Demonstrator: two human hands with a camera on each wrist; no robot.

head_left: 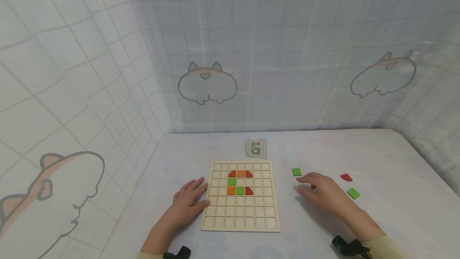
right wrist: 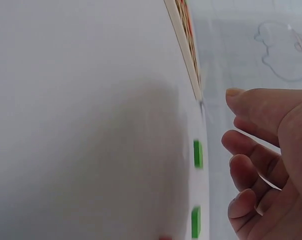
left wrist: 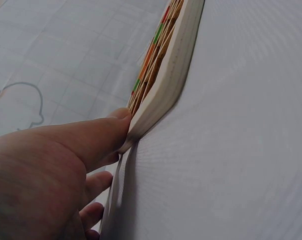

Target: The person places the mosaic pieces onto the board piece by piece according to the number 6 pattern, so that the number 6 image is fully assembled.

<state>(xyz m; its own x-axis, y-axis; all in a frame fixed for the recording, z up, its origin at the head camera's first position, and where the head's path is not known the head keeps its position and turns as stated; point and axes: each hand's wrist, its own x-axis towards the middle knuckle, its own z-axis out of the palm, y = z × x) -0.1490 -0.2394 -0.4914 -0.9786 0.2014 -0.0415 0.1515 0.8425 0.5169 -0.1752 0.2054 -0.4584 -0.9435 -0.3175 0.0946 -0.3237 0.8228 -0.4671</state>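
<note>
A wooden grid board lies on the table, bearing several coloured pieces in its upper middle cells. Among them are red quarter-rounds, orange squares and green squares. My left hand rests at the board's left edge, thumb and fingertips touching the rim, as the left wrist view also shows. To the right of the board, my right hand hovers over the table, fingers loosely bent and holding nothing. Just beyond its fingertips lies a loose green square.
Right of the right hand lie a loose red quarter-round and another green square. A small card with a coloured pattern on a grid lies behind the board. Pale curtains with printed animals enclose the white table.
</note>
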